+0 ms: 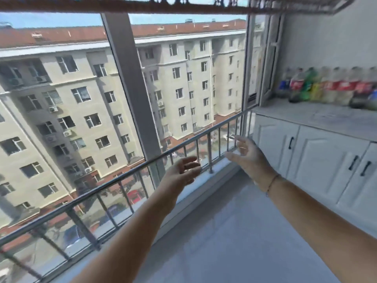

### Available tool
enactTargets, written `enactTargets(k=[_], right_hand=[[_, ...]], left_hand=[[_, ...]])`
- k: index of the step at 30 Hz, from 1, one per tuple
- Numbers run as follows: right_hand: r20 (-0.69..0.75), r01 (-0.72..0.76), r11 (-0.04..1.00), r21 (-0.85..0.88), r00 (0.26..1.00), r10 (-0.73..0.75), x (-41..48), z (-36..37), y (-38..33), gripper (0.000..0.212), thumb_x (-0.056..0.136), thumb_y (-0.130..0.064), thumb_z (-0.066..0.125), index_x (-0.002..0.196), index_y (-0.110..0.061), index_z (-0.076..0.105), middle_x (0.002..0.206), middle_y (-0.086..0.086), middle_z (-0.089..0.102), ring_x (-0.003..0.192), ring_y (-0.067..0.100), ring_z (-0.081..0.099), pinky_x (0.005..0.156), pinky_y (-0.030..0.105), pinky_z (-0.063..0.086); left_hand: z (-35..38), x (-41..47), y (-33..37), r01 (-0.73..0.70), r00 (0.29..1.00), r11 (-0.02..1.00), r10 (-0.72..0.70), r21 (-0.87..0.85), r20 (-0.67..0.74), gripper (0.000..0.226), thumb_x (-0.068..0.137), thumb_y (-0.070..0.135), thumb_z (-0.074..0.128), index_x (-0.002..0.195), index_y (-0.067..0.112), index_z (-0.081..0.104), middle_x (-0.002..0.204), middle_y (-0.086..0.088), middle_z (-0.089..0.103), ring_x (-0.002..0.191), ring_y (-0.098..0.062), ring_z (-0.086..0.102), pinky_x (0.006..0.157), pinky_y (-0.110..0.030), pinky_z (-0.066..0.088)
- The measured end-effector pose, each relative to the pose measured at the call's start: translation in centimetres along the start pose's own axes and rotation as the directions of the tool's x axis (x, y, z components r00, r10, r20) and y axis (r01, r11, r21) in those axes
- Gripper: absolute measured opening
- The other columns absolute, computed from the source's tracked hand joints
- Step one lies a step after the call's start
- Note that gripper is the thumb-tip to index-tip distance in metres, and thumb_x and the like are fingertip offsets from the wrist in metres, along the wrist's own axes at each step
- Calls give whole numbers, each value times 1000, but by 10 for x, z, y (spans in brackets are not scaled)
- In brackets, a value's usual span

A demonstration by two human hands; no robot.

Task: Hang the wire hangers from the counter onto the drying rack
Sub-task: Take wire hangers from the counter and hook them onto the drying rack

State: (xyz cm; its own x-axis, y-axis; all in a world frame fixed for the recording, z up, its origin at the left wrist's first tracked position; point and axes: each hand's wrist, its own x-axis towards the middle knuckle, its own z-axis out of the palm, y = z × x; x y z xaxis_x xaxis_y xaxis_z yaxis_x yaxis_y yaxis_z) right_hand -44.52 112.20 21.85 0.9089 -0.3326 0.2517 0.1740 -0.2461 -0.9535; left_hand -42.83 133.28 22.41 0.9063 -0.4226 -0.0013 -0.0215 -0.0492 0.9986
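Left hand (183, 172), right hand (248, 158) (both relaxed), counter (326, 117)

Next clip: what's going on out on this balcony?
A person stands on a glazed balcony with both arms stretched forward. The left hand and right hand are open and hold nothing, in front of the window railing. The drying rack runs overhead at the top of the view. The counter on the right carries a row of bottles. No wire hanger can be made out in this blurry view.
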Motion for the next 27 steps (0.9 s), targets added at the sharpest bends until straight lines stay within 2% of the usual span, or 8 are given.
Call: enactTargets(k=[2,5,10,15,20,23,27], right_hand=[[-59,-13,999,-32,998,12,5,-46,13,57,78,-20,73,128,-20,45,131,4,45,122,14,42,103,34,38],[-161,-57,995,-76,986,44,12,-105,29,59,78,-22,73,130,-20,44,133,4,45,125,16,42,102,35,39],[-325,-115,990,-88,942,81,25,-187,60,61,78,-21,72,132,-21,42,135,4,44,126,18,42,105,35,38],[-445,-169,977,-133,890,94,49,-259,90,62,79,-21,71,133,-20,41,137,1,43,126,16,41,97,28,37],[-547,-205,969,-138,831,98,99,-329,115,60,79,-20,71,131,-23,42,134,-1,44,123,13,41,101,29,36],[-597,-229,965,-125,794,111,136,-367,127,60,79,-19,72,131,-22,43,133,1,45,123,15,43,97,28,37],[-652,-255,963,-91,746,135,180,-412,140,55,80,-19,71,129,-23,46,125,0,49,114,16,50,93,28,41]], left_hand=[[40,27,-1,3,998,1000,-3,-1,60,38,87,9,63,124,11,54,119,-10,63,103,-19,59,93,-35,43],[97,64,-1,-12,988,1000,11,3,153,41,82,15,69,122,16,56,115,-4,65,98,-13,62,85,-27,45],[182,122,-3,-36,950,999,29,17,311,37,86,11,64,121,17,55,113,-2,64,98,-11,60,82,-26,43],[260,192,-10,-46,910,999,47,-14,412,37,85,10,63,122,16,57,111,-1,65,93,-6,61,76,-20,45],[331,275,-12,-14,860,998,39,-54,508,38,85,8,63,122,15,57,114,-5,65,97,-9,62,81,-21,47],[368,331,-7,-7,836,998,38,-58,548,40,85,8,64,123,14,56,114,-4,65,96,-7,62,77,-21,46],[412,402,0,-1,806,998,37,-62,591,40,85,10,64,123,16,56,112,-2,65,98,-10,62,83,-24,46]])
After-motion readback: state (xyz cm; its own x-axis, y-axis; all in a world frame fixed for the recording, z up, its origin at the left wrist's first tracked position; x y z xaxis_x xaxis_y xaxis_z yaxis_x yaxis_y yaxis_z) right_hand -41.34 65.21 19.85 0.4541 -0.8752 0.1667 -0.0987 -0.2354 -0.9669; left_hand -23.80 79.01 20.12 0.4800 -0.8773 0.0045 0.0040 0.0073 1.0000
